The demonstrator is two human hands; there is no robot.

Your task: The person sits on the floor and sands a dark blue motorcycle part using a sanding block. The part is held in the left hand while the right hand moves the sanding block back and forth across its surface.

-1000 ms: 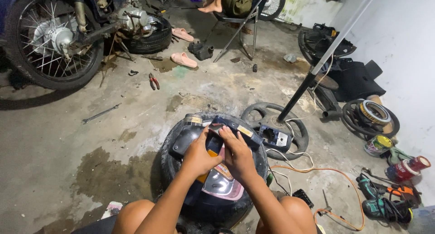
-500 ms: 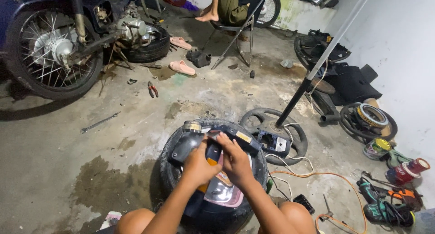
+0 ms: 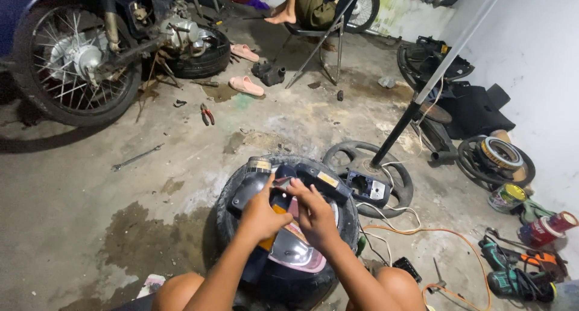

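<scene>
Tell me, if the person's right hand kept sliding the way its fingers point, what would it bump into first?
The right hand points up and left, fingertips already on the dark handlebar housing lying on the tyre. Going on, it would likely meet that housing's yellow-labelled left end, though depth is hard to judge.

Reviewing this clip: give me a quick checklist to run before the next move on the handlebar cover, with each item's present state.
1. Both hands on the part: ok. Left hand and right hand grip the black handlebar cover.
2. Cover supported: ok, it rests on the tyre.
3. Headlight lens intact: cannot tell, partly hidden.
4. Hand tool within reach: not ok. Pliers and wrench lie apart on the floor.
5. Orange cable free of the knees: cannot tell.
</scene>
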